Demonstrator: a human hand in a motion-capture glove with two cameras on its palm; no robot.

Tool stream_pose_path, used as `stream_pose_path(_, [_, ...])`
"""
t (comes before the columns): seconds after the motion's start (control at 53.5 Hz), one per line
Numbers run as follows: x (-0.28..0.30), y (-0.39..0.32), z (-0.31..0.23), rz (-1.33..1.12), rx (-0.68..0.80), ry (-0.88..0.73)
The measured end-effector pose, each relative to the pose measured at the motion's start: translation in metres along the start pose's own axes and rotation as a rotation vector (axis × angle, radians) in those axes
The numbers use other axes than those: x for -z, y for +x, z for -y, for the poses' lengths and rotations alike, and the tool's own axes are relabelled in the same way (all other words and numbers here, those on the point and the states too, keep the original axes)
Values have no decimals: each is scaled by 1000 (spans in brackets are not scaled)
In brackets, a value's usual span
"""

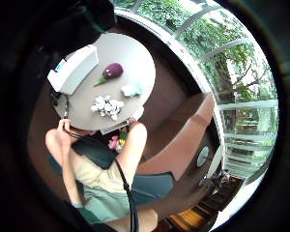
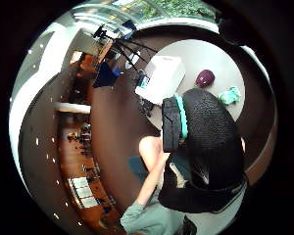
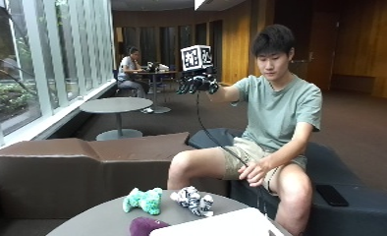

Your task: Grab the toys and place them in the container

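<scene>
Three plush toys lie on the round grey table [image 3: 102,221]: a teal one [image 3: 143,200], a black-and-white one [image 3: 193,200] and a purple eggplant [image 3: 144,226]. The white container [image 3: 213,223] stands at the table's near edge beside the eggplant. My gloved right hand [image 3: 197,84] is raised at shoulder height, far above the table, with its fingers hanging relaxed and holding nothing. From the palm I look down on the container [image 1: 73,69], the eggplant [image 1: 111,71], the teal toy [image 1: 131,90] and the black-and-white toy [image 1: 107,106]. A gloved finger [image 2: 206,142] covers part of the thumb side view.
The person sits on a dark sofa [image 3: 337,172] behind the table, bare left hand [image 3: 254,172] on the thigh. A brown bench [image 3: 82,162] runs along the window side. Another round table [image 3: 113,104] stands further back. A phone [image 3: 331,195] lies on the sofa.
</scene>
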State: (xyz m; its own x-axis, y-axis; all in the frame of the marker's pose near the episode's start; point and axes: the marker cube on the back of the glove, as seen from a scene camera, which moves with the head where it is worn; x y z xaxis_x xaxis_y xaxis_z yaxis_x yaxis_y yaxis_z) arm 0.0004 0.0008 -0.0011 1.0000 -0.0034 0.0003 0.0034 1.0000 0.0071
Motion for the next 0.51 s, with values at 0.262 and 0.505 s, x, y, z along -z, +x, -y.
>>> stream_pose_path(0.262, [1,5,14,-56,-19,-19])
stream_pose_path(0.505, [-28,12,35,-88,-44,-102])
